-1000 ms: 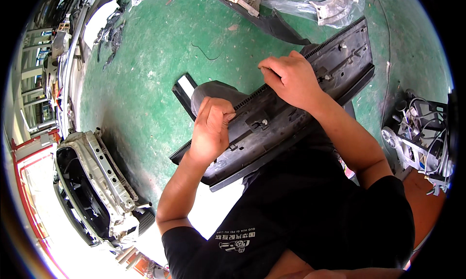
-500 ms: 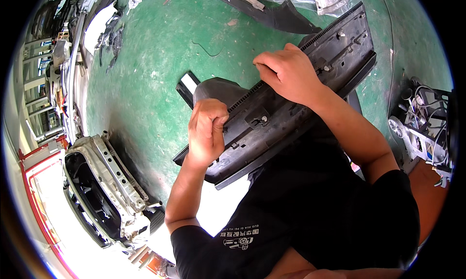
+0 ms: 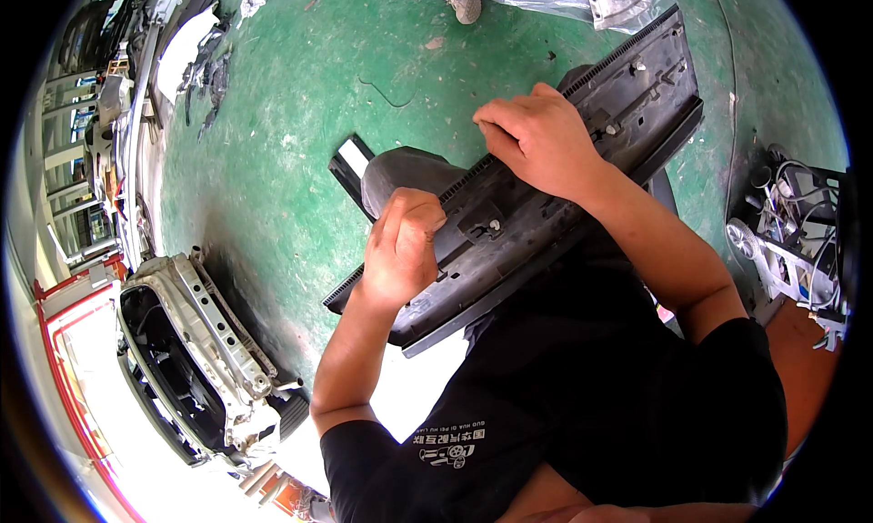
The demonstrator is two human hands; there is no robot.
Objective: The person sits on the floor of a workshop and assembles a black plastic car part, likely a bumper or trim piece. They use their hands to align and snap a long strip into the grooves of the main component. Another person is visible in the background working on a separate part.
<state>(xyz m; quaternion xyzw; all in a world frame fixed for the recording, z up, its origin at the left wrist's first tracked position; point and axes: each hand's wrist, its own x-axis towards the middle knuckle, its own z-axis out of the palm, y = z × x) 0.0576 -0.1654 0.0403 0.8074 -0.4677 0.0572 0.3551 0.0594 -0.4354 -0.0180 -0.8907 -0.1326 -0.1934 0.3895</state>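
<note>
A long black plastic trim panel (image 3: pixel 546 216), with a ribbed far edge, lies slantwise before my body. Its hollow inner side faces up and carries pale clips (image 3: pixel 494 225) and small slots. My right hand (image 3: pixel 546 143) is closed over the ribbed edge near the middle, thumb on the near side and fingertips partly hidden. Nearer the panel's left end, my left hand (image 3: pixel 403 248) is curled into a loose fist at the same edge; its fingertips are out of sight. A dark rounded piece (image 3: pixel 407 170) shows beyond the panel, between the hands.
A dark strip with a white patch (image 3: pixel 350 166) sits past the left hand. At the left stands a cut car body section (image 3: pixel 205 341). Metal parts with cables (image 3: pixel 791 232) stand at the right. A person's shoe (image 3: pixel 465 8) and plastic sheeting (image 3: pixel 582 14) are at the top.
My left hand has slid a little rightward along the ribbed edge. The right hand and panel stay nearly still. At the top, a large dark curved part has shifted up, and a shoe now shows.
</note>
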